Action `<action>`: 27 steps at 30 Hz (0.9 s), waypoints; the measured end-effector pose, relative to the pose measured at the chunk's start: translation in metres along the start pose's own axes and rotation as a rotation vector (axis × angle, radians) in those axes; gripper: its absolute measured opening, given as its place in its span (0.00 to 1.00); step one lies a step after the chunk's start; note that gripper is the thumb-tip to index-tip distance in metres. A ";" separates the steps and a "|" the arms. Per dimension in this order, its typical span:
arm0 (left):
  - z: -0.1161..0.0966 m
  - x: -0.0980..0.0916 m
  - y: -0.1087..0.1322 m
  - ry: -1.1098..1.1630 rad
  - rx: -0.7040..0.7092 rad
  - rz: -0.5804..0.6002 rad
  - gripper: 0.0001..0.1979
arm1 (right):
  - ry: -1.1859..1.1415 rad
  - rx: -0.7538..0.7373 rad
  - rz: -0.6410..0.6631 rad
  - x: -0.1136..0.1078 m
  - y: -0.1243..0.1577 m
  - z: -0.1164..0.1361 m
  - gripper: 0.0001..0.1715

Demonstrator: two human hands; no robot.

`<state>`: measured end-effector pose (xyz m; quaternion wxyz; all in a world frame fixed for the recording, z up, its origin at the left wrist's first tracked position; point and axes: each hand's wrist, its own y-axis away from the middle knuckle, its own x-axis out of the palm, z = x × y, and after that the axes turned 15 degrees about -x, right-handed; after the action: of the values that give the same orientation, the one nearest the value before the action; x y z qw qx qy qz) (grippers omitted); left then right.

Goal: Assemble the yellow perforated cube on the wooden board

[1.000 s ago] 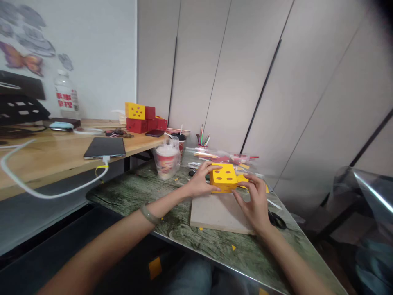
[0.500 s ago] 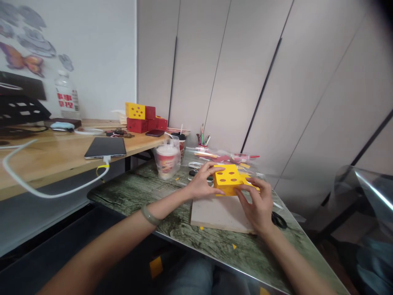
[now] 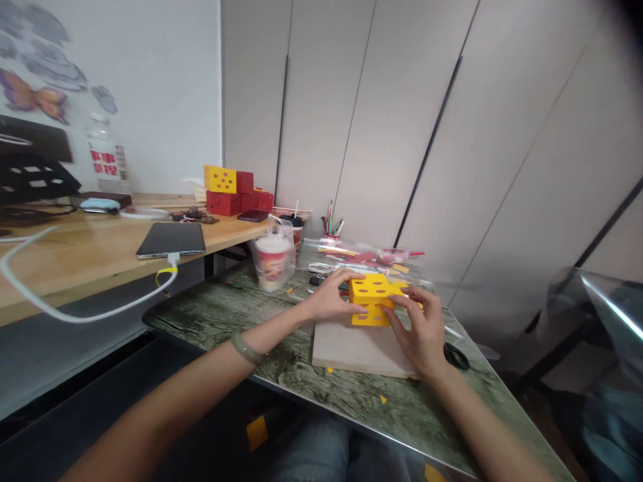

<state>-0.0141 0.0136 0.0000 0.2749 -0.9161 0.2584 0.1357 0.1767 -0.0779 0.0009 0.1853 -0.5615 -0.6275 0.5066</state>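
Hands grip the yellow dice box (image 3: 370, 299) over the board (image 3: 358, 348): left hand (image 3: 329, 299), right hand (image 3: 419, 328).

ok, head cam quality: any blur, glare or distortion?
Head view: wide-angle bend, wall panels splay outward; dark vignette top right; water bottle soft; glare streak on plastic sheet; both hands' grip on the yellow box is sharp.

Grey panelled wall (image 3: 402, 100), white wall (image 3: 161, 80) left, wooden desk (image 3: 75, 258), green-topped table (image 3: 226, 314)
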 end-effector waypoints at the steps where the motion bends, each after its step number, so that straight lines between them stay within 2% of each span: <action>1: 0.001 0.000 -0.001 -0.011 -0.002 0.016 0.32 | -0.030 0.022 0.013 0.000 0.000 0.000 0.12; 6: 0.009 0.000 -0.006 -0.033 -0.047 0.107 0.28 | -0.324 0.133 0.133 0.001 -0.003 0.000 0.03; 10: 0.014 -0.003 -0.009 0.037 -0.052 0.153 0.22 | -0.449 0.184 0.172 0.002 -0.004 0.003 0.03; 16: 0.010 -0.010 -0.008 0.167 -0.133 0.328 0.23 | -0.440 0.163 0.175 0.001 -0.004 0.003 0.02; 19: 0.007 -0.011 -0.007 0.161 -0.170 0.312 0.23 | -0.380 0.141 0.198 0.002 -0.001 0.000 0.03; 27: 0.007 -0.008 -0.007 0.118 -0.158 0.277 0.21 | -0.298 0.066 0.243 0.004 -0.001 -0.002 0.04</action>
<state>-0.0176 0.0264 0.0004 0.1652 -0.8968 0.3864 0.1380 0.1764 -0.0736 0.0015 0.0462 -0.5456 -0.5586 0.6230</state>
